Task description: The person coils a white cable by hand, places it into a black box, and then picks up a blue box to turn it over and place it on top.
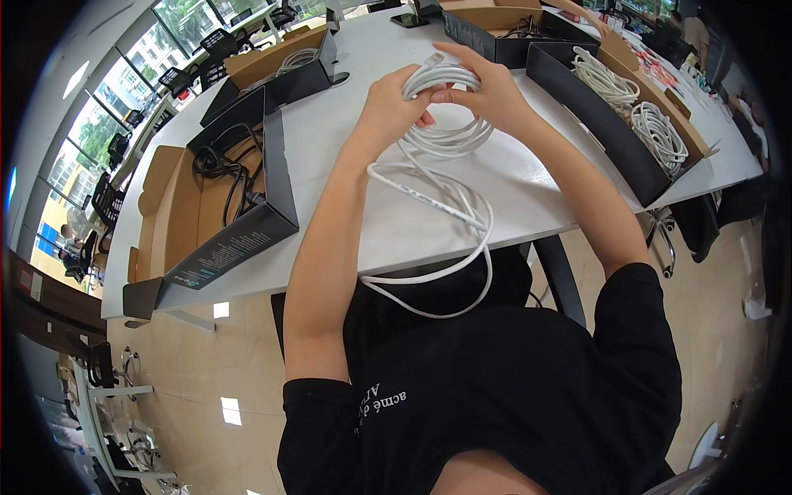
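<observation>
"acmé" on black shirt

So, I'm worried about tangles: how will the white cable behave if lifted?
Probably floppy: the white cable droops past the edge of the table. The coil in the hands might spread if released, as no tie shows. Loose turns below could snag.

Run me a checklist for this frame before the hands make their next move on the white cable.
1. Left hand and right hand on white cable: ok.
2. Cable fully coiled: not ok, slack trails below the coil.
3. Cable all above table: not ok, a loose loop hangs past the edge.
4. Right-hand box open: ok, white coils inside.
5. Both cable ends free: cannot tell.
</observation>
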Demonstrator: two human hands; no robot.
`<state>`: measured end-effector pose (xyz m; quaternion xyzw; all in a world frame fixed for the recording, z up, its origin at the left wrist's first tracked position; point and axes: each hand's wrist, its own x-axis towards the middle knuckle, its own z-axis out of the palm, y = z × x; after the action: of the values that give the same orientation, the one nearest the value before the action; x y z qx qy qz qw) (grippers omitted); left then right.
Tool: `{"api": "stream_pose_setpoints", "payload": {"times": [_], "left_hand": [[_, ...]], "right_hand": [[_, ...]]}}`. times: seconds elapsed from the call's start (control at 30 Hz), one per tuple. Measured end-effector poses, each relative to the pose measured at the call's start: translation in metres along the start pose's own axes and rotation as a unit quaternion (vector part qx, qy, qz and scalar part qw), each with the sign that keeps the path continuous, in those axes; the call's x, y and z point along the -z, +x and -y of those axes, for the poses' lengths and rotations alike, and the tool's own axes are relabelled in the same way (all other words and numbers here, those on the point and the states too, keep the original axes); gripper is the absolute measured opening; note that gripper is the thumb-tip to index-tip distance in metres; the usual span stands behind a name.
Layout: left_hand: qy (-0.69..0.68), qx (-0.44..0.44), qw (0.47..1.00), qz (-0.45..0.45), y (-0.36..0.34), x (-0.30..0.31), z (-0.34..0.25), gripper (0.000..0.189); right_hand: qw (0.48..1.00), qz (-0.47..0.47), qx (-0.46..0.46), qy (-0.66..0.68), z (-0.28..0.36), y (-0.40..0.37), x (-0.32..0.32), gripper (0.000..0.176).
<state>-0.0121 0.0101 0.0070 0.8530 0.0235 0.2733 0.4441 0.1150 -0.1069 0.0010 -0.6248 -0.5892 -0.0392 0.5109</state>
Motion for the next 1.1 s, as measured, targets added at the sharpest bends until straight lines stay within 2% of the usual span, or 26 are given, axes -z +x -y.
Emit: {"api": "stream_pose_setpoints", "payload": {"times": [0.07, 0.17, 0.27, 0.37, 0.47, 0.57, 0.63, 0.7, 0.77, 0.83, 0.93, 1.07, 1.1], "left_hand": [[0.0, 0.002, 1.0, 0.004, 0.002, 0.0, 0.001, 0.022], [0.01, 0.015, 1.0, 0.004, 0.0, 0.0, -0.002, 0.022], [0.025, 0.035, 0.999, 0.008, 0.0, -0.001, 0.0, 0.021], [0.029, 0.043, 0.998, 0.032, -0.001, -0.001, -0.003, 0.02], [0.023, 0.054, 0.996, 0.066, -0.001, -0.004, -0.001, 0.017], [0.025, 0.06, 0.992, 0.104, -0.002, -0.003, 0.007, 0.016], [0.06, 0.047, 0.989, 0.124, -0.002, 0.001, 0.015, 0.019], [0.162, 0.038, 0.975, 0.146, -0.005, 0.004, 0.016, 0.02], [-0.005, 0.041, 0.992, 0.121, -0.013, 0.0, 0.005, 0.027], [0.19, -0.003, 0.978, 0.084, -0.006, -0.001, 0.006, 0.035], [0.215, -0.087, 0.972, -0.046, -0.007, -0.004, 0.007, 0.042], [0.146, -0.05, 0.984, -0.089, -0.014, 0.001, -0.008, 0.051], [0.138, -0.048, 0.985, -0.096, -0.015, 0.002, -0.006, 0.052]], "right_hand": [[1.0, 0.014, -0.019, -0.01, 0.004, -0.001, 0.003, 0.066], [0.999, -0.005, 0.023, -0.036, 0.009, -0.003, 0.001, 0.065], [0.983, -0.021, 0.173, -0.062, -0.003, 0.002, -0.003, 0.062], [0.985, 0.045, 0.154, -0.069, -0.003, 0.002, 0.005, 0.051], [0.971, 0.04, 0.195, -0.133, -0.006, 0.001, 0.007, 0.039], [0.973, 0.07, 0.163, -0.149, -0.003, -0.002, 0.009, 0.033], [0.979, 0.099, 0.094, -0.153, 0.002, -0.001, 0.006, 0.03], [0.978, 0.101, 0.132, -0.127, 0.011, -0.001, 0.004, 0.018], [0.985, 0.107, 0.061, -0.117, 0.006, 0.0, 0.006, 0.012], [0.989, 0.094, 0.054, -0.101, -0.004, 0.002, 0.006, 0.009], [0.997, 0.079, -0.026, -0.007, -0.018, 0.003, 0.009, 0.007], [0.976, 0.055, -0.182, 0.107, -0.032, 0.005, 0.012, 0.011], [0.975, 0.063, -0.186, 0.107, -0.041, 0.007, 0.012, 0.012]]}}
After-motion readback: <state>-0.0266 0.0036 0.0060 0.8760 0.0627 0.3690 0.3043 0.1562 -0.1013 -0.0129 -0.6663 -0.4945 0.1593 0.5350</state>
